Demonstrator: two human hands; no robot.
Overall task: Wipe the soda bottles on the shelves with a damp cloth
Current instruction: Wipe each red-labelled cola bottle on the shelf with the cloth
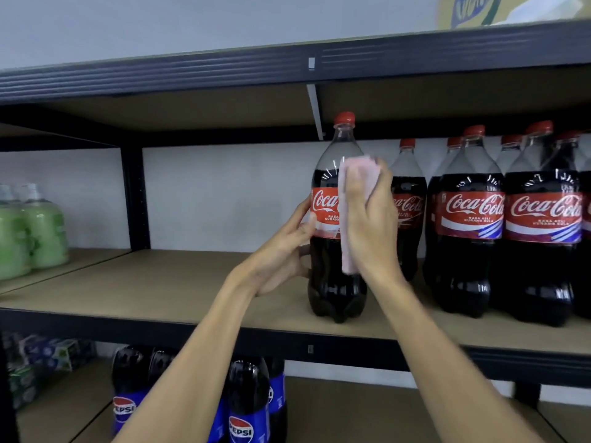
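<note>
Nearest, on the lower shelf under the arms, Pepsi bottles point(248, 401) stand in a cluster w/ blue labels & dark cola. Small boxes point(48, 353) sit to their left, too blurred to read.

Both forearms reach up to the middle shelf point(160, 282), a tan board in a black metal frame. L hand point(281, 251) grips the Coca-Cola bottle point(332, 292) from its left side, thumb on the red label, fingers curled round the back. R hand point(372, 219) presses a pale pink cloth point(347, 244) vs the bottle's front, fingers folded over the cloth's top at the shoulder. The cloth hangs as a narrow strip down past the label.

The bottle stands upright near the shelf's front edge, apart from the rest. It's large clear plastic w/ a red cap, dark cola up to the shoulder, a clear neck above, and a red label w/ white script, partly hidden by the cloth.

To its right & further back, more Coke bottles point(470, 219) of the same type stand packed in rows. Far left, in the next bay, are green soap bottles point(35, 231). Behind all is a white wall point(224, 193).
</note>
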